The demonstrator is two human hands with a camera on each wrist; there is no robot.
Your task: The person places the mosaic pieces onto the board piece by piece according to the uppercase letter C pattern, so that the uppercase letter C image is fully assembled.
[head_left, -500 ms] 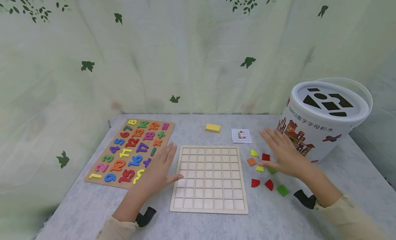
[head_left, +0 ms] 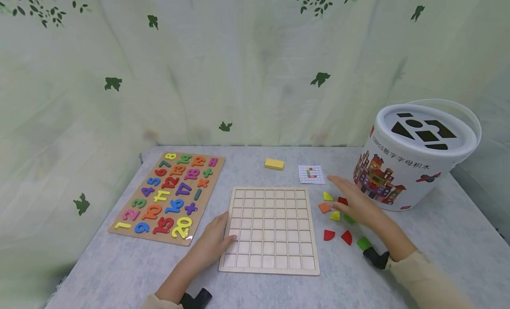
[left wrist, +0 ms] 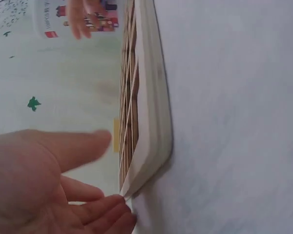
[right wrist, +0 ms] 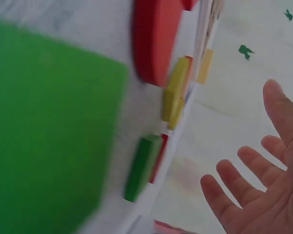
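Note:
A pale wooden grid board lies flat in the middle of the table. Along its left edge is my left hand, thumb over the side and fingers loosely bent; the left wrist view shows fingertips right by a corner of the board. My right hand hovers over small coloured blocks with its fingers spread and holds nothing. Around it lie an orange square, yellow pieces, red quarter-rounds and a green block, partly covered by the wrist camera. Another green block shows in the right wrist view.
A number puzzle board lies on the left. Behind the grid are a yellow block and a small card with a coloured pattern. At the back right stands a white bucket with shape holes in its lid. A curtain hangs behind.
My left hand has come back and down from over the number puzzle to the grid board's left edge. My right hand has shifted slightly left above the coloured blocks.

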